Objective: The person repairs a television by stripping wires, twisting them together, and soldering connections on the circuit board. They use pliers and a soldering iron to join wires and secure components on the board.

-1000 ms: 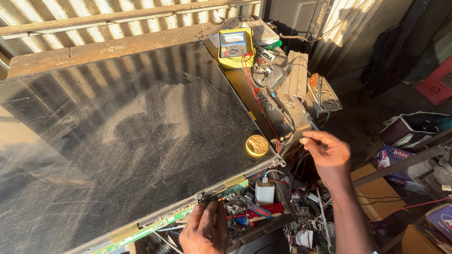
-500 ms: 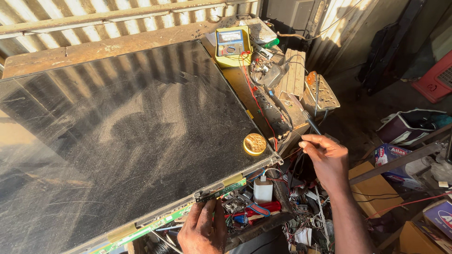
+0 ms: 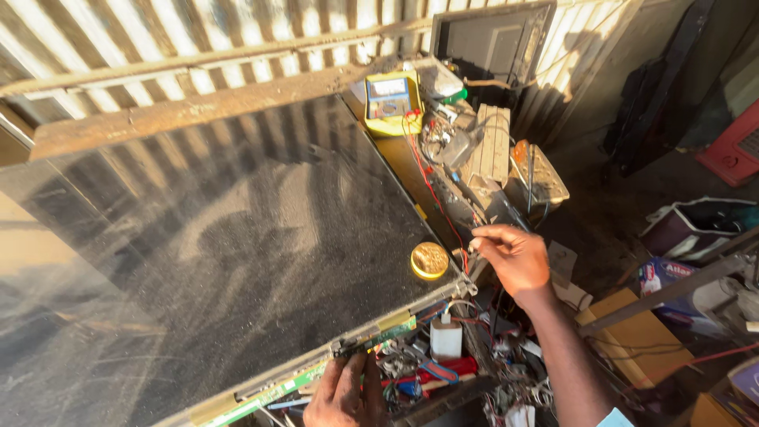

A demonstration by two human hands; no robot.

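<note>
Down at the near edge of the dusty flat-screen panel (image 3: 237,261), the left hand (image 3: 340,391) pinches the green circuit strip (image 3: 348,356) running along that edge, fingers closed on it. Off the panel's near right corner, the right hand (image 3: 514,257) holds a thin probe tip (image 3: 473,247) between thumb and fingertips. A round brass-coloured tin (image 3: 429,260) sits on the panel just inside that corner. Beyond the panel's far right corner lies a yellow multimeter (image 3: 389,103), its red lead (image 3: 431,194) trailing along the panel's right side.
</note>
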